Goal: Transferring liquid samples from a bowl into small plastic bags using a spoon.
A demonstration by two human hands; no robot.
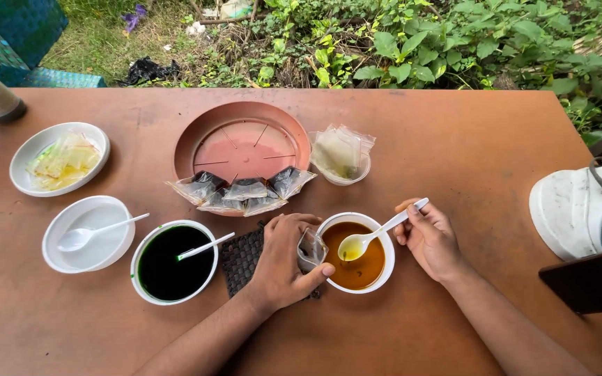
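Note:
My left hand (pixel 282 259) holds a small clear plastic bag (pixel 311 249) open at the rim of a white bowl of amber liquid (pixel 358 256). My right hand (pixel 428 238) grips a white plastic spoon (pixel 374 235) whose scoop, filled with yellow liquid, hovers over that bowl, right beside the bag's mouth. Under my left hand lies a dark woven mat (pixel 241 257). Several filled dark bags (pixel 245 191) rest on the front rim of a round brown tray (pixel 242 143).
A white bowl of dark green liquid with a spoon (pixel 173 262) sits left of the mat. Further left are a white bowl holding a spoon (pixel 89 233) and a bowl of yellowish bags (pixel 60 159). A cup of clear bags (pixel 340 154) stands right of the tray. A white container (pixel 578 207) sits at the right edge.

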